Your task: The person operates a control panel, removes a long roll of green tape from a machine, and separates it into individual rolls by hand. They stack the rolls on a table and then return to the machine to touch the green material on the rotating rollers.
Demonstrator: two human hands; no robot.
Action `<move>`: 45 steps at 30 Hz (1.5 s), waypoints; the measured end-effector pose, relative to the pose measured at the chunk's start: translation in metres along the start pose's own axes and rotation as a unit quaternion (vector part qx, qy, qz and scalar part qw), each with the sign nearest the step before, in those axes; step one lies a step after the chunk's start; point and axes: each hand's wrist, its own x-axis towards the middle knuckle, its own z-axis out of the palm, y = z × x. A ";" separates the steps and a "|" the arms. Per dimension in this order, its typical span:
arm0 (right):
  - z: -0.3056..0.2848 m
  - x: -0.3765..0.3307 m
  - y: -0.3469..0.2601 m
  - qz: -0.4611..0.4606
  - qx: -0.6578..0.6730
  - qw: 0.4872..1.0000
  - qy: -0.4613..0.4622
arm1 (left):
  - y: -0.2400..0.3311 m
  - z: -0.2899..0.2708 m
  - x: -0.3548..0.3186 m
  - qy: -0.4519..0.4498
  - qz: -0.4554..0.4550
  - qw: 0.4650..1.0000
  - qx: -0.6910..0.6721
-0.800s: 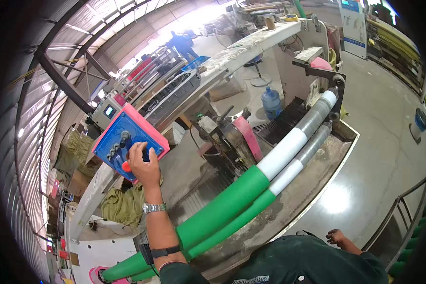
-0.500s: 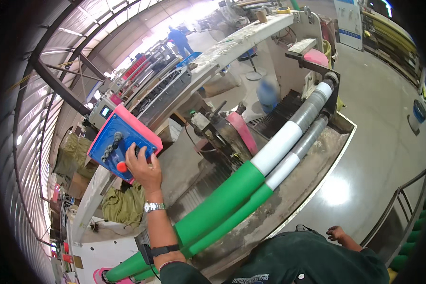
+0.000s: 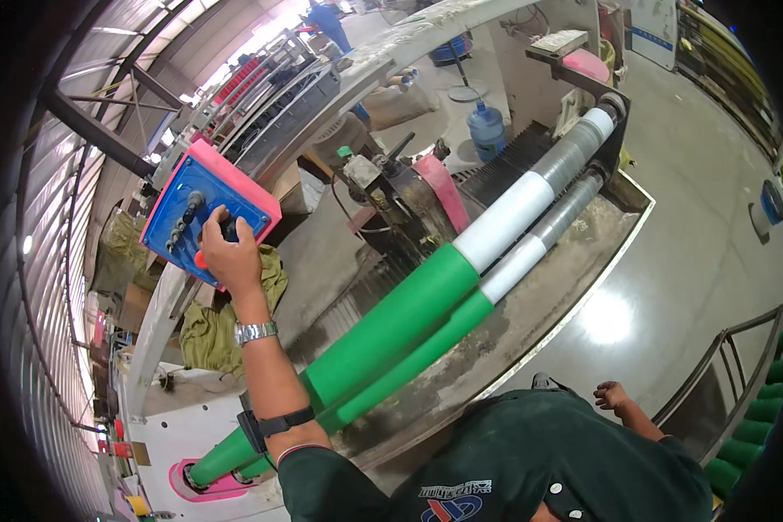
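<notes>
My left hand [image 3: 232, 257] is at a blue control panel [image 3: 172, 207] with a pink edge, on the left. Thumb and forefinger close around a black knob [image 3: 229, 230], partly hidden by the fingers. Beside the hand show a red button [image 3: 200, 259] and a row of dark switches [image 3: 183, 222]. Below my outstretched left arm, two green-covered rollers [image 3: 391, 326] lie slanted across the machine, a thicker one beside a thinner one, with white and grey sections toward the far right. My right hand [image 3: 612, 396] hangs at my right side, fingers curled, with nothing visible in it.
Behind the rollers stands a machine carriage with a pink guard [image 3: 441, 193]. A blue water bottle [image 3: 486, 130] is beyond it. Olive cloth [image 3: 213, 335] hangs beneath the panel. Metal railing [image 3: 722, 361] and green rolls [image 3: 761, 404] are at right. Far off stands a person in blue [image 3: 329, 24].
My view has shifted, so the panel sits a little farther left and higher. My left hand stays at the knob, its fingers now closer together. My right hand has hardly moved.
</notes>
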 end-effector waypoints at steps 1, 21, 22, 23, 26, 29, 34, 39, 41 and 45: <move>0.000 0.000 0.003 0.001 -0.007 1.000 0.002 | 0.000 0.000 0.000 -0.002 -0.002 1.000 0.000; 0.013 -0.014 0.027 0.014 0.019 1.000 0.002 | -0.008 0.004 0.002 -0.013 -0.024 1.000 0.010; 0.013 -0.014 0.027 0.015 0.019 1.000 0.002 | -0.008 0.004 0.002 -0.014 -0.024 1.000 0.013; 0.013 -0.013 0.027 0.016 0.020 1.000 0.002 | -0.009 0.004 0.002 -0.015 -0.023 0.999 0.016; 0.012 -0.011 0.028 0.010 0.046 0.999 -0.016 | -0.011 0.004 0.003 -0.017 -0.012 1.000 0.011; 0.012 -0.010 0.027 0.012 0.049 0.999 -0.013 | -0.011 0.006 -0.003 -0.015 0.049 0.998 0.022; 0.013 -0.011 0.023 0.006 0.033 0.999 -0.009 | -0.002 0.011 -0.023 0.039 0.123 0.991 0.041; 0.010 -0.013 0.021 0.003 0.015 1.000 -0.002 | 0.007 0.000 0.011 0.041 -0.187 0.940 -0.284; 0.010 -0.013 0.019 -0.002 0.010 1.000 -0.004 | 0.014 -0.005 0.018 -0.020 -0.133 0.981 -0.137; 0.010 -0.012 0.016 0.008 0.026 1.000 -0.014 | 0.017 -0.012 0.022 -0.089 -0.104 0.990 -0.015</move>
